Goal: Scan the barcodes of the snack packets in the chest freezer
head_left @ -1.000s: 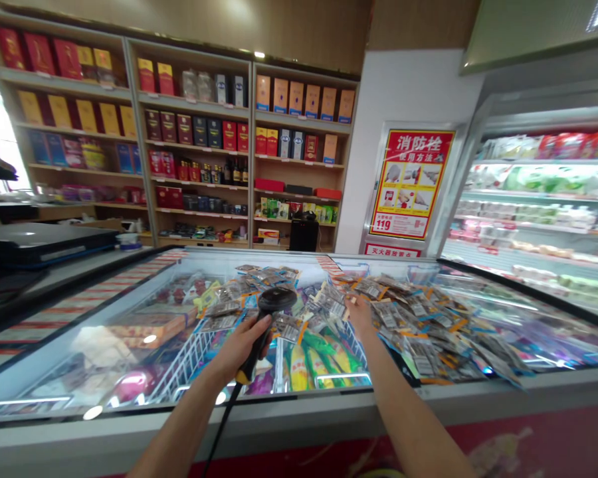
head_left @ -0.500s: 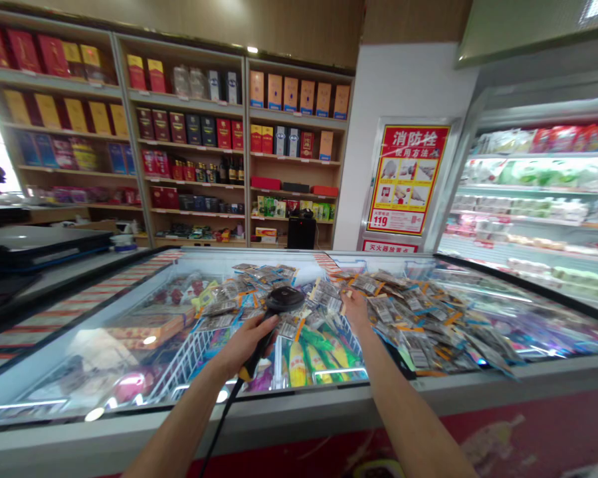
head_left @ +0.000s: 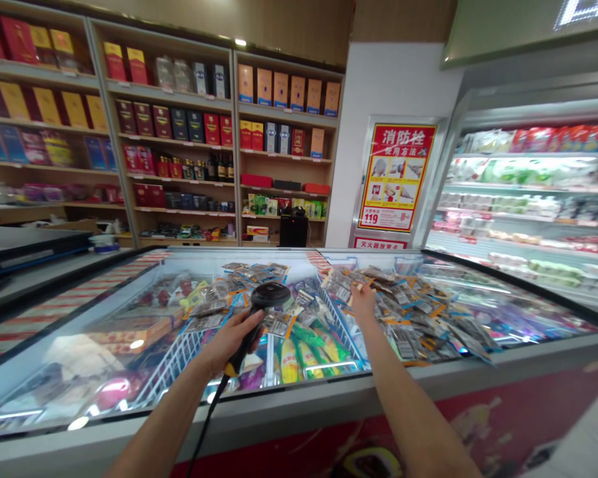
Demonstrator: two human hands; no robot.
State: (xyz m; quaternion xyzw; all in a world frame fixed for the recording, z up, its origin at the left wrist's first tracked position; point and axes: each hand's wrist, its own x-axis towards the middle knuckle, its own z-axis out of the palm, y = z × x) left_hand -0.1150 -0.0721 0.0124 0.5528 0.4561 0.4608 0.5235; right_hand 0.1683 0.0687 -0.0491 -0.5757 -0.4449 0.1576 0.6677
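My left hand [head_left: 233, 340] is wrapped round the handle of a black barcode scanner [head_left: 270, 295], whose cable hangs down over the freezer's front edge. Its round head is over one heap of small packets [head_left: 210, 302] on the freezer's glass top. To the right, my right hand [head_left: 363, 303] pinches the edge of a small grey packet [head_left: 337, 284] with a printed label. That packet is at the left side of a larger heap of similar packets [head_left: 418, 309] with orange and blue edges. Fingertips of the right hand are partly hidden.
Beneath the glass of the chest freezer [head_left: 299, 397] are white wire baskets [head_left: 172, 365] and yellow-green corn packs [head_left: 303, 358]. Shelves of boxed goods [head_left: 184, 126] stand behind. A red notice [head_left: 393, 176] hangs beside the lit refrigerated shelves [head_left: 528, 199]. A dark flat device [head_left: 30, 245] lies at left.
My right hand has carried the pinched packet to the right, away from the scanner, toward the larger heap. The scanner stays in my left hand. The whole view has shifted slightly.
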